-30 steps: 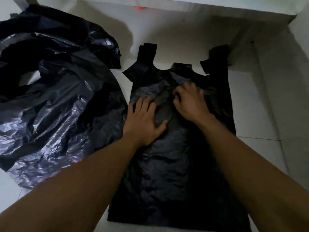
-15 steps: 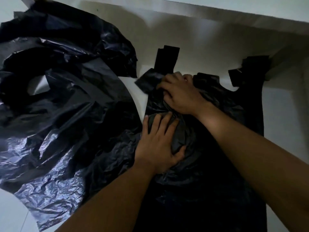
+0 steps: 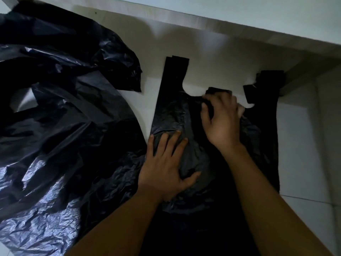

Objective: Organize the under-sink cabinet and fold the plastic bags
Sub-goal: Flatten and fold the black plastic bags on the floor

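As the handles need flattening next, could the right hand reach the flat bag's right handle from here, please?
Probably yes: the right hand grips the flat bag at its mouth, beside the right handle, with only floor between.

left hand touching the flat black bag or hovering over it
Touching. Head view shows the left hand lying flat on the flat black bag, fingers spread.

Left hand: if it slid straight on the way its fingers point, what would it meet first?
Only more of the bag it presses flat. The left hand points toward the bag's handle, passing left of the right hand, I think. Past that lies bare floor.
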The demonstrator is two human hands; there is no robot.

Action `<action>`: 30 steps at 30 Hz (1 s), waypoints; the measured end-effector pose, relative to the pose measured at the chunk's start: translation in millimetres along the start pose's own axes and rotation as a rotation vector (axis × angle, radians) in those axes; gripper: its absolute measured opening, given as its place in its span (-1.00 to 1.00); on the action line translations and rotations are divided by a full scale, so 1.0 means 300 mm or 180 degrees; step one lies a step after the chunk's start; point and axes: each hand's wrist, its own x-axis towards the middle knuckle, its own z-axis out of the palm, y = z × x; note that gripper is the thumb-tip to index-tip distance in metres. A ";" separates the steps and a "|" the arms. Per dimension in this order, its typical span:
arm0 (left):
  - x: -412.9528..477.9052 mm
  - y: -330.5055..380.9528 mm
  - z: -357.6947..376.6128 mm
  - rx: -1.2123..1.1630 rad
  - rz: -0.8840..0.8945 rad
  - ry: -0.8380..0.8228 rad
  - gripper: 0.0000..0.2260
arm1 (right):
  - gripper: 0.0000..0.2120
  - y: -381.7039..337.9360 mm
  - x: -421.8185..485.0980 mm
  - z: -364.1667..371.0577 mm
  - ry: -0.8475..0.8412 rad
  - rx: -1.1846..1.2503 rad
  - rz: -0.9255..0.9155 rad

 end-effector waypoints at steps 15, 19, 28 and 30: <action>0.001 0.011 -0.007 0.0158 -0.0008 -0.0021 -0.11 | -0.69 0.409 0.090 -0.182 0.0189 -0.0430 0.0995; 0.002 0.012 -0.011 0.0180 -0.0034 -0.0058 -0.10 | -0.49 0.470 0.167 -0.225 -0.0510 -0.0373 0.2036; 0.002 0.011 -0.010 0.0174 -0.0024 -0.0077 -0.11 | -0.56 0.486 0.109 -0.223 -0.0180 0.0771 0.2033; 0.001 0.011 -0.011 0.0170 -0.0030 -0.0078 -0.11 | -0.56 0.477 0.122 -0.211 -0.0484 0.0605 0.1962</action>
